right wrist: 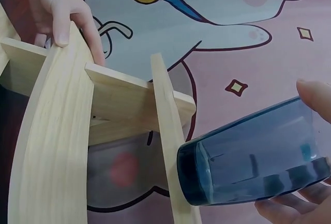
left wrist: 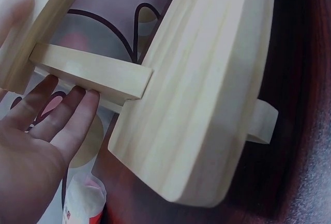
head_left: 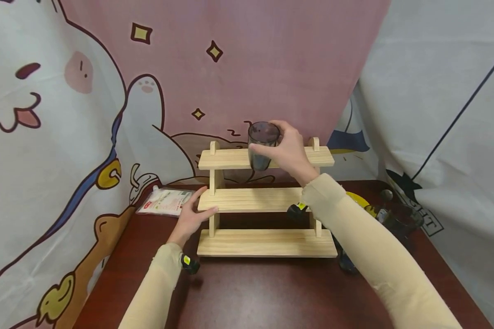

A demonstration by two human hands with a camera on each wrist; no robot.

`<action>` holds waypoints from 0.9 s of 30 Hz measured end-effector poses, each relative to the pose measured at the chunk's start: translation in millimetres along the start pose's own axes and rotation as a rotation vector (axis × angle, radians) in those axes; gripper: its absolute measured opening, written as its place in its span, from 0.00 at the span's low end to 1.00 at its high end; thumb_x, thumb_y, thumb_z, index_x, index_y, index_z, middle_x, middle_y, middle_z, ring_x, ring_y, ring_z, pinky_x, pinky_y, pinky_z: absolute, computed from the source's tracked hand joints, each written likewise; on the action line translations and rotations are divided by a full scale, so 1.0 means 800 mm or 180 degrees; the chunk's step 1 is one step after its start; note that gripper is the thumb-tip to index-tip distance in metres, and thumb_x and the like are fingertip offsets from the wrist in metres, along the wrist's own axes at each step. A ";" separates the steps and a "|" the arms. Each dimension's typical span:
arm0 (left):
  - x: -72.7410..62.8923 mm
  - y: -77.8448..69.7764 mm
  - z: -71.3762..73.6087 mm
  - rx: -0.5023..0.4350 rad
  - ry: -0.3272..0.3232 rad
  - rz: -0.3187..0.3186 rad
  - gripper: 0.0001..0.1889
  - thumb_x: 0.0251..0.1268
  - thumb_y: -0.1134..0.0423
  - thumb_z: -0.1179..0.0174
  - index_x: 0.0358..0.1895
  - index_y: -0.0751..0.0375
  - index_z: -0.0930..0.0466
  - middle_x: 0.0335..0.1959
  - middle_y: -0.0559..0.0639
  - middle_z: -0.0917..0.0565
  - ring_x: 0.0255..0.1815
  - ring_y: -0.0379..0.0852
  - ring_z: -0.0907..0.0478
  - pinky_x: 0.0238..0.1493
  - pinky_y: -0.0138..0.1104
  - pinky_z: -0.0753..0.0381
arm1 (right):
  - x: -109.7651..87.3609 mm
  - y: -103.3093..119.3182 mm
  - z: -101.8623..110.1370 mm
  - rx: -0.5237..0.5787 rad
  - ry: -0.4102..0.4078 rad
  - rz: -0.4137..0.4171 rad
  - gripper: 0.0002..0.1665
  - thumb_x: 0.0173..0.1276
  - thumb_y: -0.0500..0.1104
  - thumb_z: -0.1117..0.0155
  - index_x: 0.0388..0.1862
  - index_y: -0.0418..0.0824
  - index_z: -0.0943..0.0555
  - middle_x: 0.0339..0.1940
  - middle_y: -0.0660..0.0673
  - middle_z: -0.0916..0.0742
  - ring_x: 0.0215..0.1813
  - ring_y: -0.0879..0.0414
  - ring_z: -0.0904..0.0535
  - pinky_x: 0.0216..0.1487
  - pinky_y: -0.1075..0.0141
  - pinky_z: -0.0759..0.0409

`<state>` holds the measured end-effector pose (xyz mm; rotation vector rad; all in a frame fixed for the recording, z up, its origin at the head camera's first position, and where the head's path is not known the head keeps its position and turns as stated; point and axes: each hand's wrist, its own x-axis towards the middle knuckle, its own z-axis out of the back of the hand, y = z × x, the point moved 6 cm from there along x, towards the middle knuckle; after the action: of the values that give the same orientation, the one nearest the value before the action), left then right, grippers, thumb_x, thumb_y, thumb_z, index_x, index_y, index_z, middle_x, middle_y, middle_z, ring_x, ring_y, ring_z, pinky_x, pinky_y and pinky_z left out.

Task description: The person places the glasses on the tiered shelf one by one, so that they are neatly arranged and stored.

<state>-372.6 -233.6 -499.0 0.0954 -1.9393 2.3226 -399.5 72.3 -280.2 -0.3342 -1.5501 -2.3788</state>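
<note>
A three-tier wooden shelf rack (head_left: pixel 267 243) stands on the dark red table. My right hand (head_left: pixel 293 153) holds a blue-tinted drinking glass (head_left: pixel 258 161) between thumb and fingers at the top tier. In the right wrist view the base of the glass (right wrist: pixel 192 175) is right at the edge of the top board. At the left end of the middle board, my left hand (head_left: pixel 190 220) grips the rack. Its thumb lies over the board, and in the left wrist view the other fingers (left wrist: pixel 77 131) reach behind it along the side upright.
A white packet (head_left: pixel 166 202) lies on the table to the left of the rack. On the right, partly behind my sleeve, are a yellow item (head_left: pixel 357 201), a dark clear glass (head_left: pixel 404 220) and a dark blue object (head_left: pixel 347 264). Printed cloth (head_left: pixel 296 64) hangs close behind.
</note>
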 end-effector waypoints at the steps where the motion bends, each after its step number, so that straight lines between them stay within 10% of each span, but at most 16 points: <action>1: 0.000 0.000 0.000 0.0011 -0.0001 -0.0006 0.45 0.63 0.61 0.23 0.82 0.45 0.36 0.63 0.63 0.20 0.53 0.47 0.17 0.49 0.32 0.15 | 0.002 -0.001 -0.001 0.0007 -0.0007 -0.0031 0.51 0.57 0.61 0.16 0.76 0.49 0.27 0.62 0.48 0.18 0.55 0.53 0.20 0.55 0.53 0.18; 27: -0.002 0.001 0.001 0.0054 -0.0023 0.0082 0.45 0.63 0.59 0.22 0.82 0.41 0.36 0.64 0.63 0.22 0.54 0.50 0.18 0.50 0.36 0.15 | 0.034 -0.008 -0.035 0.0112 0.0003 -0.0264 0.54 0.60 0.61 0.19 0.80 0.48 0.34 0.67 0.45 0.19 0.63 0.52 0.21 0.63 0.54 0.19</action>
<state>-371.0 -234.4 -499.6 0.0810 -1.9359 2.3582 -428.2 46.1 -287.3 -0.2660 -1.6338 -2.4097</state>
